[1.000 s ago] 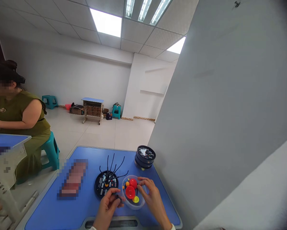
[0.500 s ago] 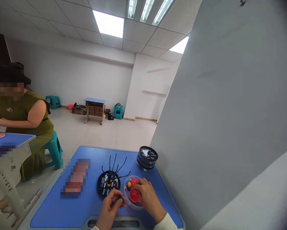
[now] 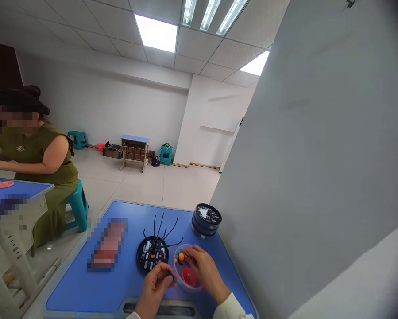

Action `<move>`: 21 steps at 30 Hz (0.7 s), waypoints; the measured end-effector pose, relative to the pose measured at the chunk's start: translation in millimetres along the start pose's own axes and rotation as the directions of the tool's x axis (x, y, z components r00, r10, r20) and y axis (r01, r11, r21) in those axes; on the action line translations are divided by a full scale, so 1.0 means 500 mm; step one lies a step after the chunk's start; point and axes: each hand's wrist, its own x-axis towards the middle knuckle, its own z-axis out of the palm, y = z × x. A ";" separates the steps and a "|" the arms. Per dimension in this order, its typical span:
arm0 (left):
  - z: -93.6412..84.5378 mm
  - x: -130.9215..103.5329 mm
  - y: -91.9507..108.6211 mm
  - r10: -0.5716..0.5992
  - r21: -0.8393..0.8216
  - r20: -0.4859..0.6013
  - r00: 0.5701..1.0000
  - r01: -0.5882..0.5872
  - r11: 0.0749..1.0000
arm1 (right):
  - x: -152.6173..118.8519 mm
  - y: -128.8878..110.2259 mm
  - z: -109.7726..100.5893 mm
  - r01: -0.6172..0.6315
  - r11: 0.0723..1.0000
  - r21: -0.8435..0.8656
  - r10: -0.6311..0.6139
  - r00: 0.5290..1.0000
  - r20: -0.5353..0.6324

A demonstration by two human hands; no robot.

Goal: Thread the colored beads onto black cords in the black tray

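Note:
My left hand (image 3: 155, 287) is closed, its thumb and fingers pinching a small dark piece (image 3: 171, 276) just left of a clear plastic bowl (image 3: 192, 290). My right hand (image 3: 207, 271) reaches over the bowl's right side, its fingers down among the contents. Its fingertips are blurred and partly hidden. Inside the bowl are a red cup-like piece (image 3: 189, 277) and an orange ball (image 3: 181, 256), with other small red and orange bits. Left of the bowl is a round black base (image 3: 145, 263) with printed planet pictures. Several thin black bent rods (image 3: 161, 230) rise from its centre.
A stack of round black discs (image 3: 206, 219) stands at the blue desk's (image 3: 119, 294) back right corner, close to a grey wall (image 3: 301, 155). A blurred-out reddish rectangle (image 3: 110, 243) lies on the left. Another person (image 3: 49, 164) sits at a neighbouring desk (image 3: 36, 189).
My right hand's fingers have shifted within the bowl, and the red pieces look rearranged. My left hand keeps its pinch on the small dark piece. The whole view has swung slightly left.

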 end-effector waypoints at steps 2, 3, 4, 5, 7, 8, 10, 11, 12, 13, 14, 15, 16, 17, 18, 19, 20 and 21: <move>-0.002 0.000 -0.002 0.003 0.002 0.011 1.000 -0.003 1.000 | 0.006 -0.008 0.005 0.022 0.995 -0.098 -0.018 0.999 0.041; -0.001 -0.001 -0.002 0.004 0.000 0.014 1.000 -0.004 1.000 | 0.008 -0.010 0.005 0.021 0.989 -0.145 -0.014 0.999 0.050; 0.000 -0.001 -0.001 0.006 -0.004 0.013 1.000 -0.006 1.000 | 0.009 -0.012 0.005 0.010 0.984 -0.179 -0.002 0.999 0.048; 0.001 -0.002 0.000 0.006 -0.008 0.014 1.000 -0.006 1.000 | 0.009 -0.012 0.003 -0.006 0.981 -0.195 0.014 0.999 0.038; 0.003 -0.003 0.002 0.006 -0.013 0.010 1.000 -0.006 1.000 | 0.007 -0.008 -0.003 -0.034 0.978 -0.207 0.038 0.999 0.016; 0.003 -0.003 0.003 0.008 -0.014 0.006 1.000 -0.007 1.000 | 0.005 -0.005 -0.007 -0.045 0.978 -0.202 0.047 0.999 0.006; 0.003 -0.003 0.003 0.012 -0.011 0.001 1.000 -0.012 1.000 | 0.000 0.002 -0.015 -0.087 0.995 -0.041 0.084 0.995 -0.056; 0.002 -0.003 0.003 0.014 -0.009 0.002 1.000 -0.014 1.000 | -0.003 0.004 -0.018 -0.113 0.985 0.129 0.126 0.987 -0.100; 0.001 -0.003 0.002 0.015 -0.008 0.002 1.000 -0.015 1.000 | -0.006 0.007 -0.022 -0.130 0.938 0.320 0.181 0.974 -0.135; 0.001 -0.003 0.002 0.014 -0.006 0.005 1.000 -0.014 1.000 | -0.008 0.008 -0.024 -0.136 0.860 0.492 0.238 0.960 -0.151; 0.001 -0.003 0.002 0.013 -0.007 0.004 1.000 -0.013 1.000 | -0.011 0.008 -0.026 -0.136 0.776 0.615 0.282 0.948 -0.147; 0.002 -0.003 0.002 0.011 -0.009 -0.003 1.000 -0.011 1.000 | -0.014 0.007 -0.027 -0.138 0.719 0.681 0.305 0.943 -0.131; 0.003 -0.003 0.002 0.009 -0.012 -0.016 1.000 -0.009 1.000 | -0.017 0.005 -0.027 -0.143 0.689 0.711 0.312 0.943 -0.113; 0.004 -0.003 0.003 0.007 -0.017 -0.032 0.999 -0.008 1.000 | -0.021 0.003 -0.027 -0.145 0.676 0.722 0.310 0.945 -0.101; 0.005 -0.003 0.003 0.005 -0.022 -0.048 0.999 -0.006 1.000 | -0.025 0.000 -0.026 -0.147 0.651 0.745 0.315 0.945 -0.089; 0.006 -0.003 0.003 0.001 -0.027 -0.062 0.998 -0.003 1.000 | -0.029 -0.004 -0.025 -0.154 0.614 0.774 0.325 0.943 -0.070; 0.007 -0.003 0.004 -0.003 -0.031 -0.073 0.997 0.001 1.000 | -0.033 -0.008 -0.024 -0.166 0.567 0.807 0.339 0.940 -0.045; 0.007 -0.003 0.004 -0.009 -0.034 -0.083 0.997 0.006 0.999 | -0.038 -0.013 -0.023 -0.179 0.510 0.842 0.355 0.935 -0.016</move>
